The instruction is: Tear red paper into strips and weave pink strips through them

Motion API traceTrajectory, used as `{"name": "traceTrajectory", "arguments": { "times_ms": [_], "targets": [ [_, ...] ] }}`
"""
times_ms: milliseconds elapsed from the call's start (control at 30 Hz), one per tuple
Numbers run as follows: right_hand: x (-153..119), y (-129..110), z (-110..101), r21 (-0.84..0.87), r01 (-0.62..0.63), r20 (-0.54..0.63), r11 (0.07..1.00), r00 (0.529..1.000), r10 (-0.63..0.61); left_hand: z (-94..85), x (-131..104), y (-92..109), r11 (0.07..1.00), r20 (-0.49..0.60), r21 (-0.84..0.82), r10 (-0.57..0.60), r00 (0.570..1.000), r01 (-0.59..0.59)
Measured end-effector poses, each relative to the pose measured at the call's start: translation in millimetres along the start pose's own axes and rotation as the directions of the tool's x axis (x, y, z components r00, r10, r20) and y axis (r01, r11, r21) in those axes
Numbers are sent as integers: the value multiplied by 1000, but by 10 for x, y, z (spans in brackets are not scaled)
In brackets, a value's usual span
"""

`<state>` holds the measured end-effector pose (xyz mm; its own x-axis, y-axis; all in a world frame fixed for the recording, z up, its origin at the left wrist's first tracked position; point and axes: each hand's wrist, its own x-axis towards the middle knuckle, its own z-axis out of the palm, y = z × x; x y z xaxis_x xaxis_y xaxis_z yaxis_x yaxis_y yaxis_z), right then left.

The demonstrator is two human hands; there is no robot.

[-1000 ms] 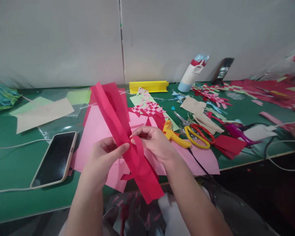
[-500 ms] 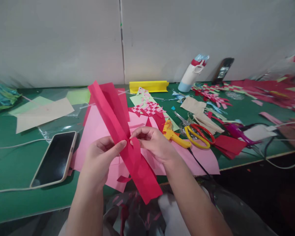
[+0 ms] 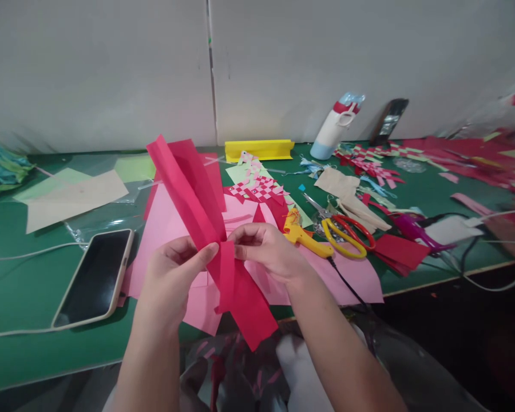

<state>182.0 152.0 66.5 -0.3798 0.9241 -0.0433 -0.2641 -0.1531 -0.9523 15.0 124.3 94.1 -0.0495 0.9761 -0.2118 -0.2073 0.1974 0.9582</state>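
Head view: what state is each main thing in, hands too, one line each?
Left hand: pinching the red folded paper
Right hand: pinching the red strip near its upper end
Red folded paper: creased lengthwise, held aslant
Red strip: hanging, lower end bent
Phone: face up, screen dark
Glue gun: lying down, on or off unclear
Scissors: lying down
Bottle: standing
Yellow paper: folded

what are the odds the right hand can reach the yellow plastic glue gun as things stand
Probably yes: the glue gun lies beside the right hand, nothing visibly covering it, though that hand is busy at the narrow red paper strip.
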Motion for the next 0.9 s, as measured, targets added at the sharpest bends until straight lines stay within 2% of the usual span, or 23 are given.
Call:
{"name": "traceTrajectory", "arguments": {
  "times_ms": [233, 467, 700, 900],
  "targets": [
    [32, 34, -25, 35, 66, 47, 997, 997, -68, 12, -3, -10, 1000, -6, -12, 9, 1000, -9],
    [24, 30, -40, 42, -36, 47, 998, 998, 34, 7, 9, -11, 999, -28, -30, 27, 999, -28],
    [46, 59, -21, 71, 12, 8, 997, 1000, -12, 3, 5, -22, 999, 110, 40, 32, 993, -36],
    [47, 67, -25, 54, 52, 8, 997, 999, -52, 32, 1, -34, 1000, 64, 19, 19, 998, -20]
  ]
}}
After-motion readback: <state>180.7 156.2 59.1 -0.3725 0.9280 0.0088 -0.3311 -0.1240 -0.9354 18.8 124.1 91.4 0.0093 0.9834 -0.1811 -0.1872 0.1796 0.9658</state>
